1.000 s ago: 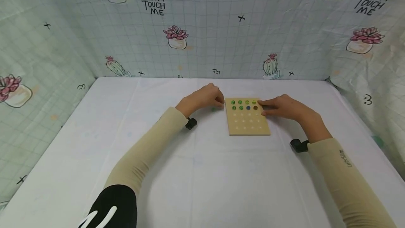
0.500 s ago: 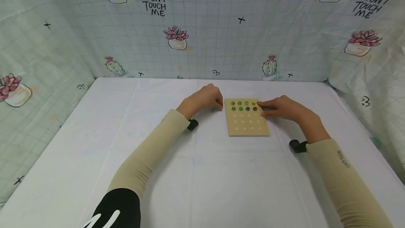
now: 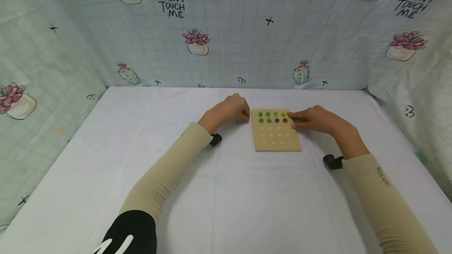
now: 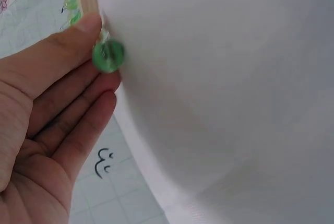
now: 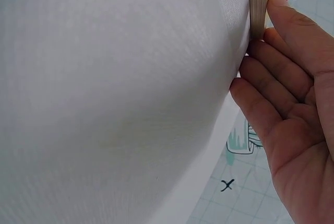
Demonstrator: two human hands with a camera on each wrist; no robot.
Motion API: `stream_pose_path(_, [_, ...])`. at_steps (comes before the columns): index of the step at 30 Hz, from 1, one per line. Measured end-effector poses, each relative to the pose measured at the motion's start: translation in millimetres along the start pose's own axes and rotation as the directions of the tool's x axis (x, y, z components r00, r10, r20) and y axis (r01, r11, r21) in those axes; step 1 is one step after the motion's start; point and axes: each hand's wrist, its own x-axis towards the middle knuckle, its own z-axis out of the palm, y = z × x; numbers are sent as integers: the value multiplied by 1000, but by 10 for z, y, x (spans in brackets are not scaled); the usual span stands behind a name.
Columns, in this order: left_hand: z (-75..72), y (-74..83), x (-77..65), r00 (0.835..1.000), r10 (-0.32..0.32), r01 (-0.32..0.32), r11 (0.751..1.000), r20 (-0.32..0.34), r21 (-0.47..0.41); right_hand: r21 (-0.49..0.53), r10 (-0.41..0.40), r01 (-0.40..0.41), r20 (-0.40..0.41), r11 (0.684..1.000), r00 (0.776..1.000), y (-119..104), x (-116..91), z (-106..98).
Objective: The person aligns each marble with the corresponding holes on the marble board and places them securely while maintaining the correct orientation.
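Note:
A flat square wooden board (image 3: 277,144) lies on the white table, its far two rows carrying several glass marbles (image 3: 277,120), green, yellow-green, blue and brown. Just off its left edge, my left hand (image 3: 229,109) pinches a green marble (image 4: 108,56) between thumb and fingers; in the head view the hand hides most of it. On the other side my right hand (image 3: 318,120) touches the board near its far right corner, thumb and index finger laid against the edge. The right wrist view shows the board's side (image 5: 257,4) with the thumb (image 5: 292,18) at its top.
The white tabletop (image 3: 212,203) spreads around the board. Behind it hangs a checked curtain (image 3: 240,30) printed with plants, which also covers both sides. A small black camera (image 3: 333,162) sits on each wrist.
My left hand has shifted very slightly to the right, and less of the green beneath it shows. The right hand stays at the board's corner; the board has not moved.

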Motion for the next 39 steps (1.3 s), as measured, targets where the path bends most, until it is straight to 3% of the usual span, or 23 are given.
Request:
stream_pose_path(8, [-8,0,-57,996,82,-81,997,-44,8,4,12,-12,-3,1000,1000,22,15,-38])
stream_pose_path(17, [-60,-45,-143,965,215,-221,975,-153,-18,-7,-17,17,-16,1000,1000,24,56,-32])
stream_pose_path(27, [-101,-80,-174,952,255,-260,966,-172,-6,7,-27,27,-15,1000,1000,4,67,-40])
stream_pose_path(39, [-84,82,-266,933,319,-318,948,-165,30,5,16,-16,-4,1000,1000,-12,11,-12])
